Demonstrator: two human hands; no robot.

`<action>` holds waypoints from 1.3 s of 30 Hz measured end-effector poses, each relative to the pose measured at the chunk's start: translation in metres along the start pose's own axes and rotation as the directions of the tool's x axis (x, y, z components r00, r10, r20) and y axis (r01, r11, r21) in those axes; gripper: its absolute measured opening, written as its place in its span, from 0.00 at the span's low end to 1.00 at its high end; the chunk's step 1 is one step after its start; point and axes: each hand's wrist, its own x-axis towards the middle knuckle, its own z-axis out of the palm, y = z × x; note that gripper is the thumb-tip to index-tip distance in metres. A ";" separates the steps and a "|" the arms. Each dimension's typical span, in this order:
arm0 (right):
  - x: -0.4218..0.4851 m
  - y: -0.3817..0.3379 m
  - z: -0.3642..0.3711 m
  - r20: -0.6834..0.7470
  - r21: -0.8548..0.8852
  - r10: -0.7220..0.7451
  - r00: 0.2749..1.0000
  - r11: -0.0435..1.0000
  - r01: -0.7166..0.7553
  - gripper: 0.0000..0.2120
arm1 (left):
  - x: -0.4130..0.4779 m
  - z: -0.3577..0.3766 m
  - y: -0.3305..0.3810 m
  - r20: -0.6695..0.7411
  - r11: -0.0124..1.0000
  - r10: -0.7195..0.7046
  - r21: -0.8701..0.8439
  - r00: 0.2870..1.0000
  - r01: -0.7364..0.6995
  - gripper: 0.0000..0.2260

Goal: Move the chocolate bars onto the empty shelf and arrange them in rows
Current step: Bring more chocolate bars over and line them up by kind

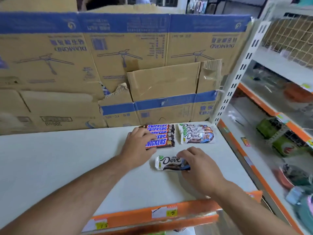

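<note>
The white flat shelf (67, 158) with an orange price strip (135, 216) along its front edge carries all the chocolate. At its back right, a row of brown-and-blue Snickers bars (163, 134) lies side by side, long sides touching, the row running from the back toward the front. Just to the right of it, with a narrow gap between, sits a cluster of white Dove bars (196, 134) in glossy wrappers, overlapping one another.

The left hand (140, 145) rests on the left ends of the Snickers bars, fingers held together and laid across the wrappers, the thumb against the near edge of the front bar.

In front of both groups, apart from them, a single white Dove bar (167, 162) lies on the shelf with its logo facing up. The right hand (198, 165) pinches its right end, fingers curled over the top and the thumb at the near edge.

Behind the shelf stands a wall of flattened brown cardboard boxes (118, 56) with blue bands and upside-down print. A white slotted metal upright (237, 77) rises at the shelf's back right corner. To the right, neighbouring orange-edged shelves (264, 106) hold blurred goods.
</note>
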 end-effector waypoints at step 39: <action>0.019 0.056 -0.001 0.029 0.120 0.096 0.995 0.988 -0.099 0.21 | -0.008 0.022 0.010 -0.094 0.989 0.119 0.100 0.988 -0.109 0.17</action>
